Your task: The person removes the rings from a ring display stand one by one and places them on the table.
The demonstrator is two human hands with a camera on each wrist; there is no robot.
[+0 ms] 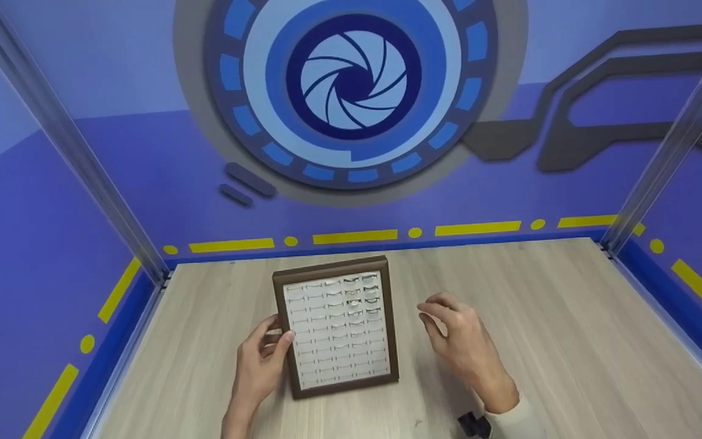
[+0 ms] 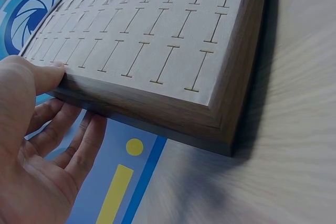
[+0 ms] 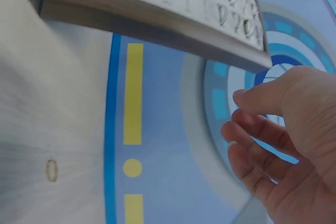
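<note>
A brown-framed ring display tray (image 1: 333,366) with a white slotted pad stands tilted up, facing me. My left hand (image 1: 258,363) grips its left side, the thumb (image 2: 50,76) on the front edge and the fingers behind. Several rings (image 1: 363,292) sit in the slots toward the upper right; the lower slots show bare. To the right of the tray, my right hand (image 1: 460,335) is raised with its fingers loosely bent. Between its thumb and fingertips there is a gap with nothing in it. A small ring (image 3: 51,171) lies on the tabletop in the right wrist view.
The light wood table (image 1: 570,341) extends on both sides of the tray. Behind it rises a blue printed wall (image 1: 144,158) with yellow dashes, and metal posts (image 1: 70,140) stand at the corners. A black object (image 1: 474,425) is at my right wrist.
</note>
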